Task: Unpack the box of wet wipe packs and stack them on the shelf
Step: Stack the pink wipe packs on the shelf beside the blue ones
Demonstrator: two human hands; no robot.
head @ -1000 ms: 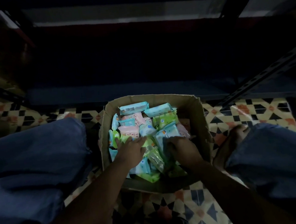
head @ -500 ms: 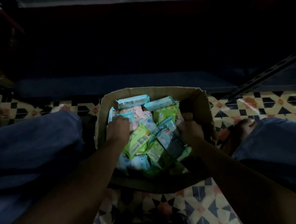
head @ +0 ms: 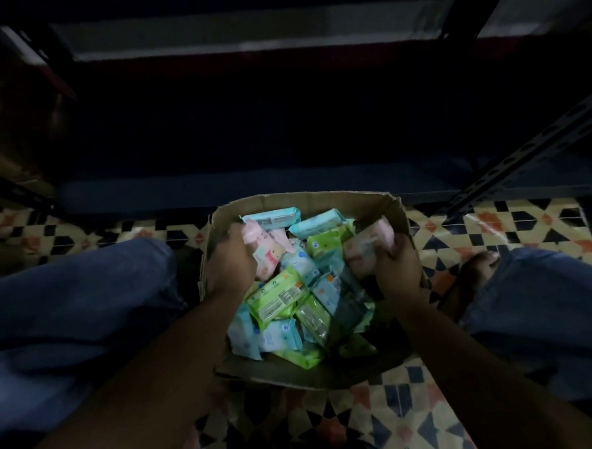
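An open cardboard box (head: 386, 207) sits on the floor between my knees, full of several wet wipe packs in green (head: 278, 299), light blue (head: 273, 218) and pink. My left hand (head: 231, 258) grips a pink pack (head: 266, 250) at the box's left side. Over the right side, my right hand (head: 398, 263) holds another pink pack (head: 367, 244), lifted above the pile. The dark low shelf (head: 251, 189) runs just behind the box.
My blue-trousered knees (head: 76, 304) flank the box, and a bare foot (head: 475, 270) lies at the right. The floor is patterned tile (head: 400, 418). A slotted metal shelf post (head: 537, 146) slants at the right. The shelf interior is too dark to read.
Both hands moved from the middle of the pile toward the box's far side, and each has taken up a pink pack. The right hand's pack has risen above the others.
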